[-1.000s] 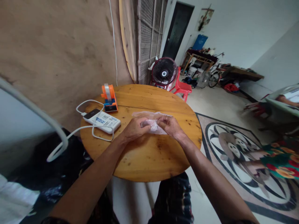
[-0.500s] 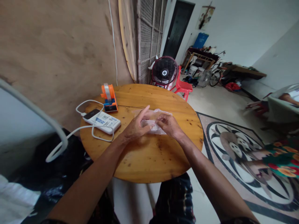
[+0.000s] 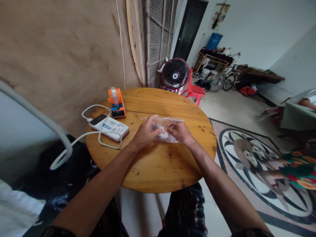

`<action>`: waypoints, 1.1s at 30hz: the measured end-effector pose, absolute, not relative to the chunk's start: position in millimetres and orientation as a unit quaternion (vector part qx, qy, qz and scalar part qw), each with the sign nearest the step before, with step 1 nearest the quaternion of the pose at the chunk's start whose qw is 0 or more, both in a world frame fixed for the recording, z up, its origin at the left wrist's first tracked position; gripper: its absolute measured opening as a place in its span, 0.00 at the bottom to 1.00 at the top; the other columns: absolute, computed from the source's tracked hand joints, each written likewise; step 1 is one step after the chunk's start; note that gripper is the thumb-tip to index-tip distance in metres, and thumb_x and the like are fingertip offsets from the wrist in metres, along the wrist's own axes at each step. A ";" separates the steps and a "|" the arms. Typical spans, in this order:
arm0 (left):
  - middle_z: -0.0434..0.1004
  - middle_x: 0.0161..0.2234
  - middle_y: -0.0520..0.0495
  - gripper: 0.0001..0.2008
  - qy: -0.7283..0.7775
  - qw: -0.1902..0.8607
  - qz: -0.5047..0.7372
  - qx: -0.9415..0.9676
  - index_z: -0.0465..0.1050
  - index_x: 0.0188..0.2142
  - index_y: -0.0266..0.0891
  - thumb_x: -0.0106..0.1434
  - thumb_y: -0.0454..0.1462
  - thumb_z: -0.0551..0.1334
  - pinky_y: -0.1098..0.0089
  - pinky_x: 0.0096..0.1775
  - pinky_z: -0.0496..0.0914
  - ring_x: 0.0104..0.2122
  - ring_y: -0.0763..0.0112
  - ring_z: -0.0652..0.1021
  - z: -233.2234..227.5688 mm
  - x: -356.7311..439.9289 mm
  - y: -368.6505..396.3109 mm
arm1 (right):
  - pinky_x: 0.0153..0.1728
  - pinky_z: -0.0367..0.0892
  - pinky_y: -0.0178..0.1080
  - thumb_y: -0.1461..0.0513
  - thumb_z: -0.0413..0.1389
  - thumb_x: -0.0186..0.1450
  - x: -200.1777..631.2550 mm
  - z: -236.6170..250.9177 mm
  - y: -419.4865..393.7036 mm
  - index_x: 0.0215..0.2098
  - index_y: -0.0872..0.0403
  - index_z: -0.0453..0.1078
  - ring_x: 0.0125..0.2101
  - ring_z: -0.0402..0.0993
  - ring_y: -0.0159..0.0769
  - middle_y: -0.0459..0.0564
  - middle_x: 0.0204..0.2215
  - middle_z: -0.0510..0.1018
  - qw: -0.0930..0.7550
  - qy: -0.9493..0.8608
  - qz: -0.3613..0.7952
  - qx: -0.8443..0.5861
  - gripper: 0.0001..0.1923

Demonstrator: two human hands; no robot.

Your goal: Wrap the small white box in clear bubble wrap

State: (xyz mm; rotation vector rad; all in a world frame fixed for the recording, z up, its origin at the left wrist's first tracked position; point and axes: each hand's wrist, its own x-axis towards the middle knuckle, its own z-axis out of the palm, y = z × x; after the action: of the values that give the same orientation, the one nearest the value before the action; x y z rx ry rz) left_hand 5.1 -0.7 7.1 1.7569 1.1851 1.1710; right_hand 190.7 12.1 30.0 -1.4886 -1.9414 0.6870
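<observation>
A crumpled piece of clear bubble wrap (image 3: 164,135) lies on the round wooden table (image 3: 158,171), between my two hands. My left hand (image 3: 147,131) curls round its left part, thumb and fingers closed on the plastic. On the other side my right hand (image 3: 180,132) pinches the wrap between thumb and fingertips. Whether anything lies inside the wrap is hard to make out. Left of my hands stands an orange and blue tape dispenser (image 3: 117,102) with a roll of clear tape.
A white power bank (image 3: 110,127) with a looping white cable (image 3: 100,141) lies at the table's left. Behind the table stand a fan (image 3: 175,75) and a red plastic chair (image 3: 195,89). Another person's legs (image 3: 270,176) show at the right.
The fingers of my left hand have bent down from a raised, spread pose and closed on the wrap. My right hand stays pinched at almost the same spot.
</observation>
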 end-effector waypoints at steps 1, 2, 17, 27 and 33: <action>0.76 0.42 0.46 0.32 0.458 0.357 0.454 0.676 0.61 0.59 0.37 0.55 0.38 0.64 0.66 0.45 0.69 0.40 0.67 0.76 6.5 5.3 -0.7 | 0.23 0.54 0.31 0.61 0.57 0.56 190.6 30.4 11.0 0.24 0.56 0.70 0.19 0.60 0.27 0.41 0.17 0.67 0.293 -0.732 0.263 -0.556 0.06; 0.76 0.41 0.47 0.32 0.455 0.359 0.453 0.677 0.61 0.59 0.37 0.55 0.37 0.64 0.68 0.44 0.69 0.39 0.68 0.76 5.9 5.5 -0.5 | 0.23 0.54 0.31 0.60 0.57 0.56 190.6 31.1 9.5 0.24 0.56 0.69 0.20 0.59 0.27 0.40 0.17 0.66 0.289 -0.737 0.266 -0.551 0.06; 0.76 0.35 0.50 0.31 0.428 0.371 0.454 0.688 0.59 0.61 0.35 0.57 0.35 0.59 0.73 0.34 0.65 0.28 0.75 0.71 -0.1 9.1 0.4 | 0.29 0.59 0.33 0.56 0.57 0.57 197.0 5.7 5.5 0.28 0.55 0.67 0.25 0.62 0.29 0.43 0.25 0.69 0.365 -0.715 0.349 -0.484 0.10; 0.76 0.36 0.48 0.30 0.440 0.359 0.452 0.688 0.61 0.60 0.34 0.57 0.36 0.59 0.71 0.37 0.67 0.32 0.72 0.74 0.2 8.8 -1.1 | 0.33 0.61 0.34 0.57 0.55 0.61 195.6 5.0 0.1 0.33 0.54 0.70 0.28 0.66 0.31 0.44 0.26 0.72 0.362 -0.734 0.313 -0.482 0.08; 0.77 0.36 0.47 0.31 0.449 0.346 0.441 0.696 0.61 0.61 0.33 0.57 0.36 0.59 0.68 0.40 0.69 0.34 0.69 0.75 3.0 10.3 -1.2 | 0.30 0.60 0.32 0.63 0.55 0.61 197.7 24.6 6.5 0.48 0.51 0.72 0.27 0.66 0.31 0.44 0.26 0.74 0.253 -0.794 0.237 -0.500 0.16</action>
State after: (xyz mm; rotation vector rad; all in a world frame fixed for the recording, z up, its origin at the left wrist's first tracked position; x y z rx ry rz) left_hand 10.3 -1.2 3.0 1.8061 1.1653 1.1445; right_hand 197.7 6.5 24.6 -1.3585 -2.1579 0.6449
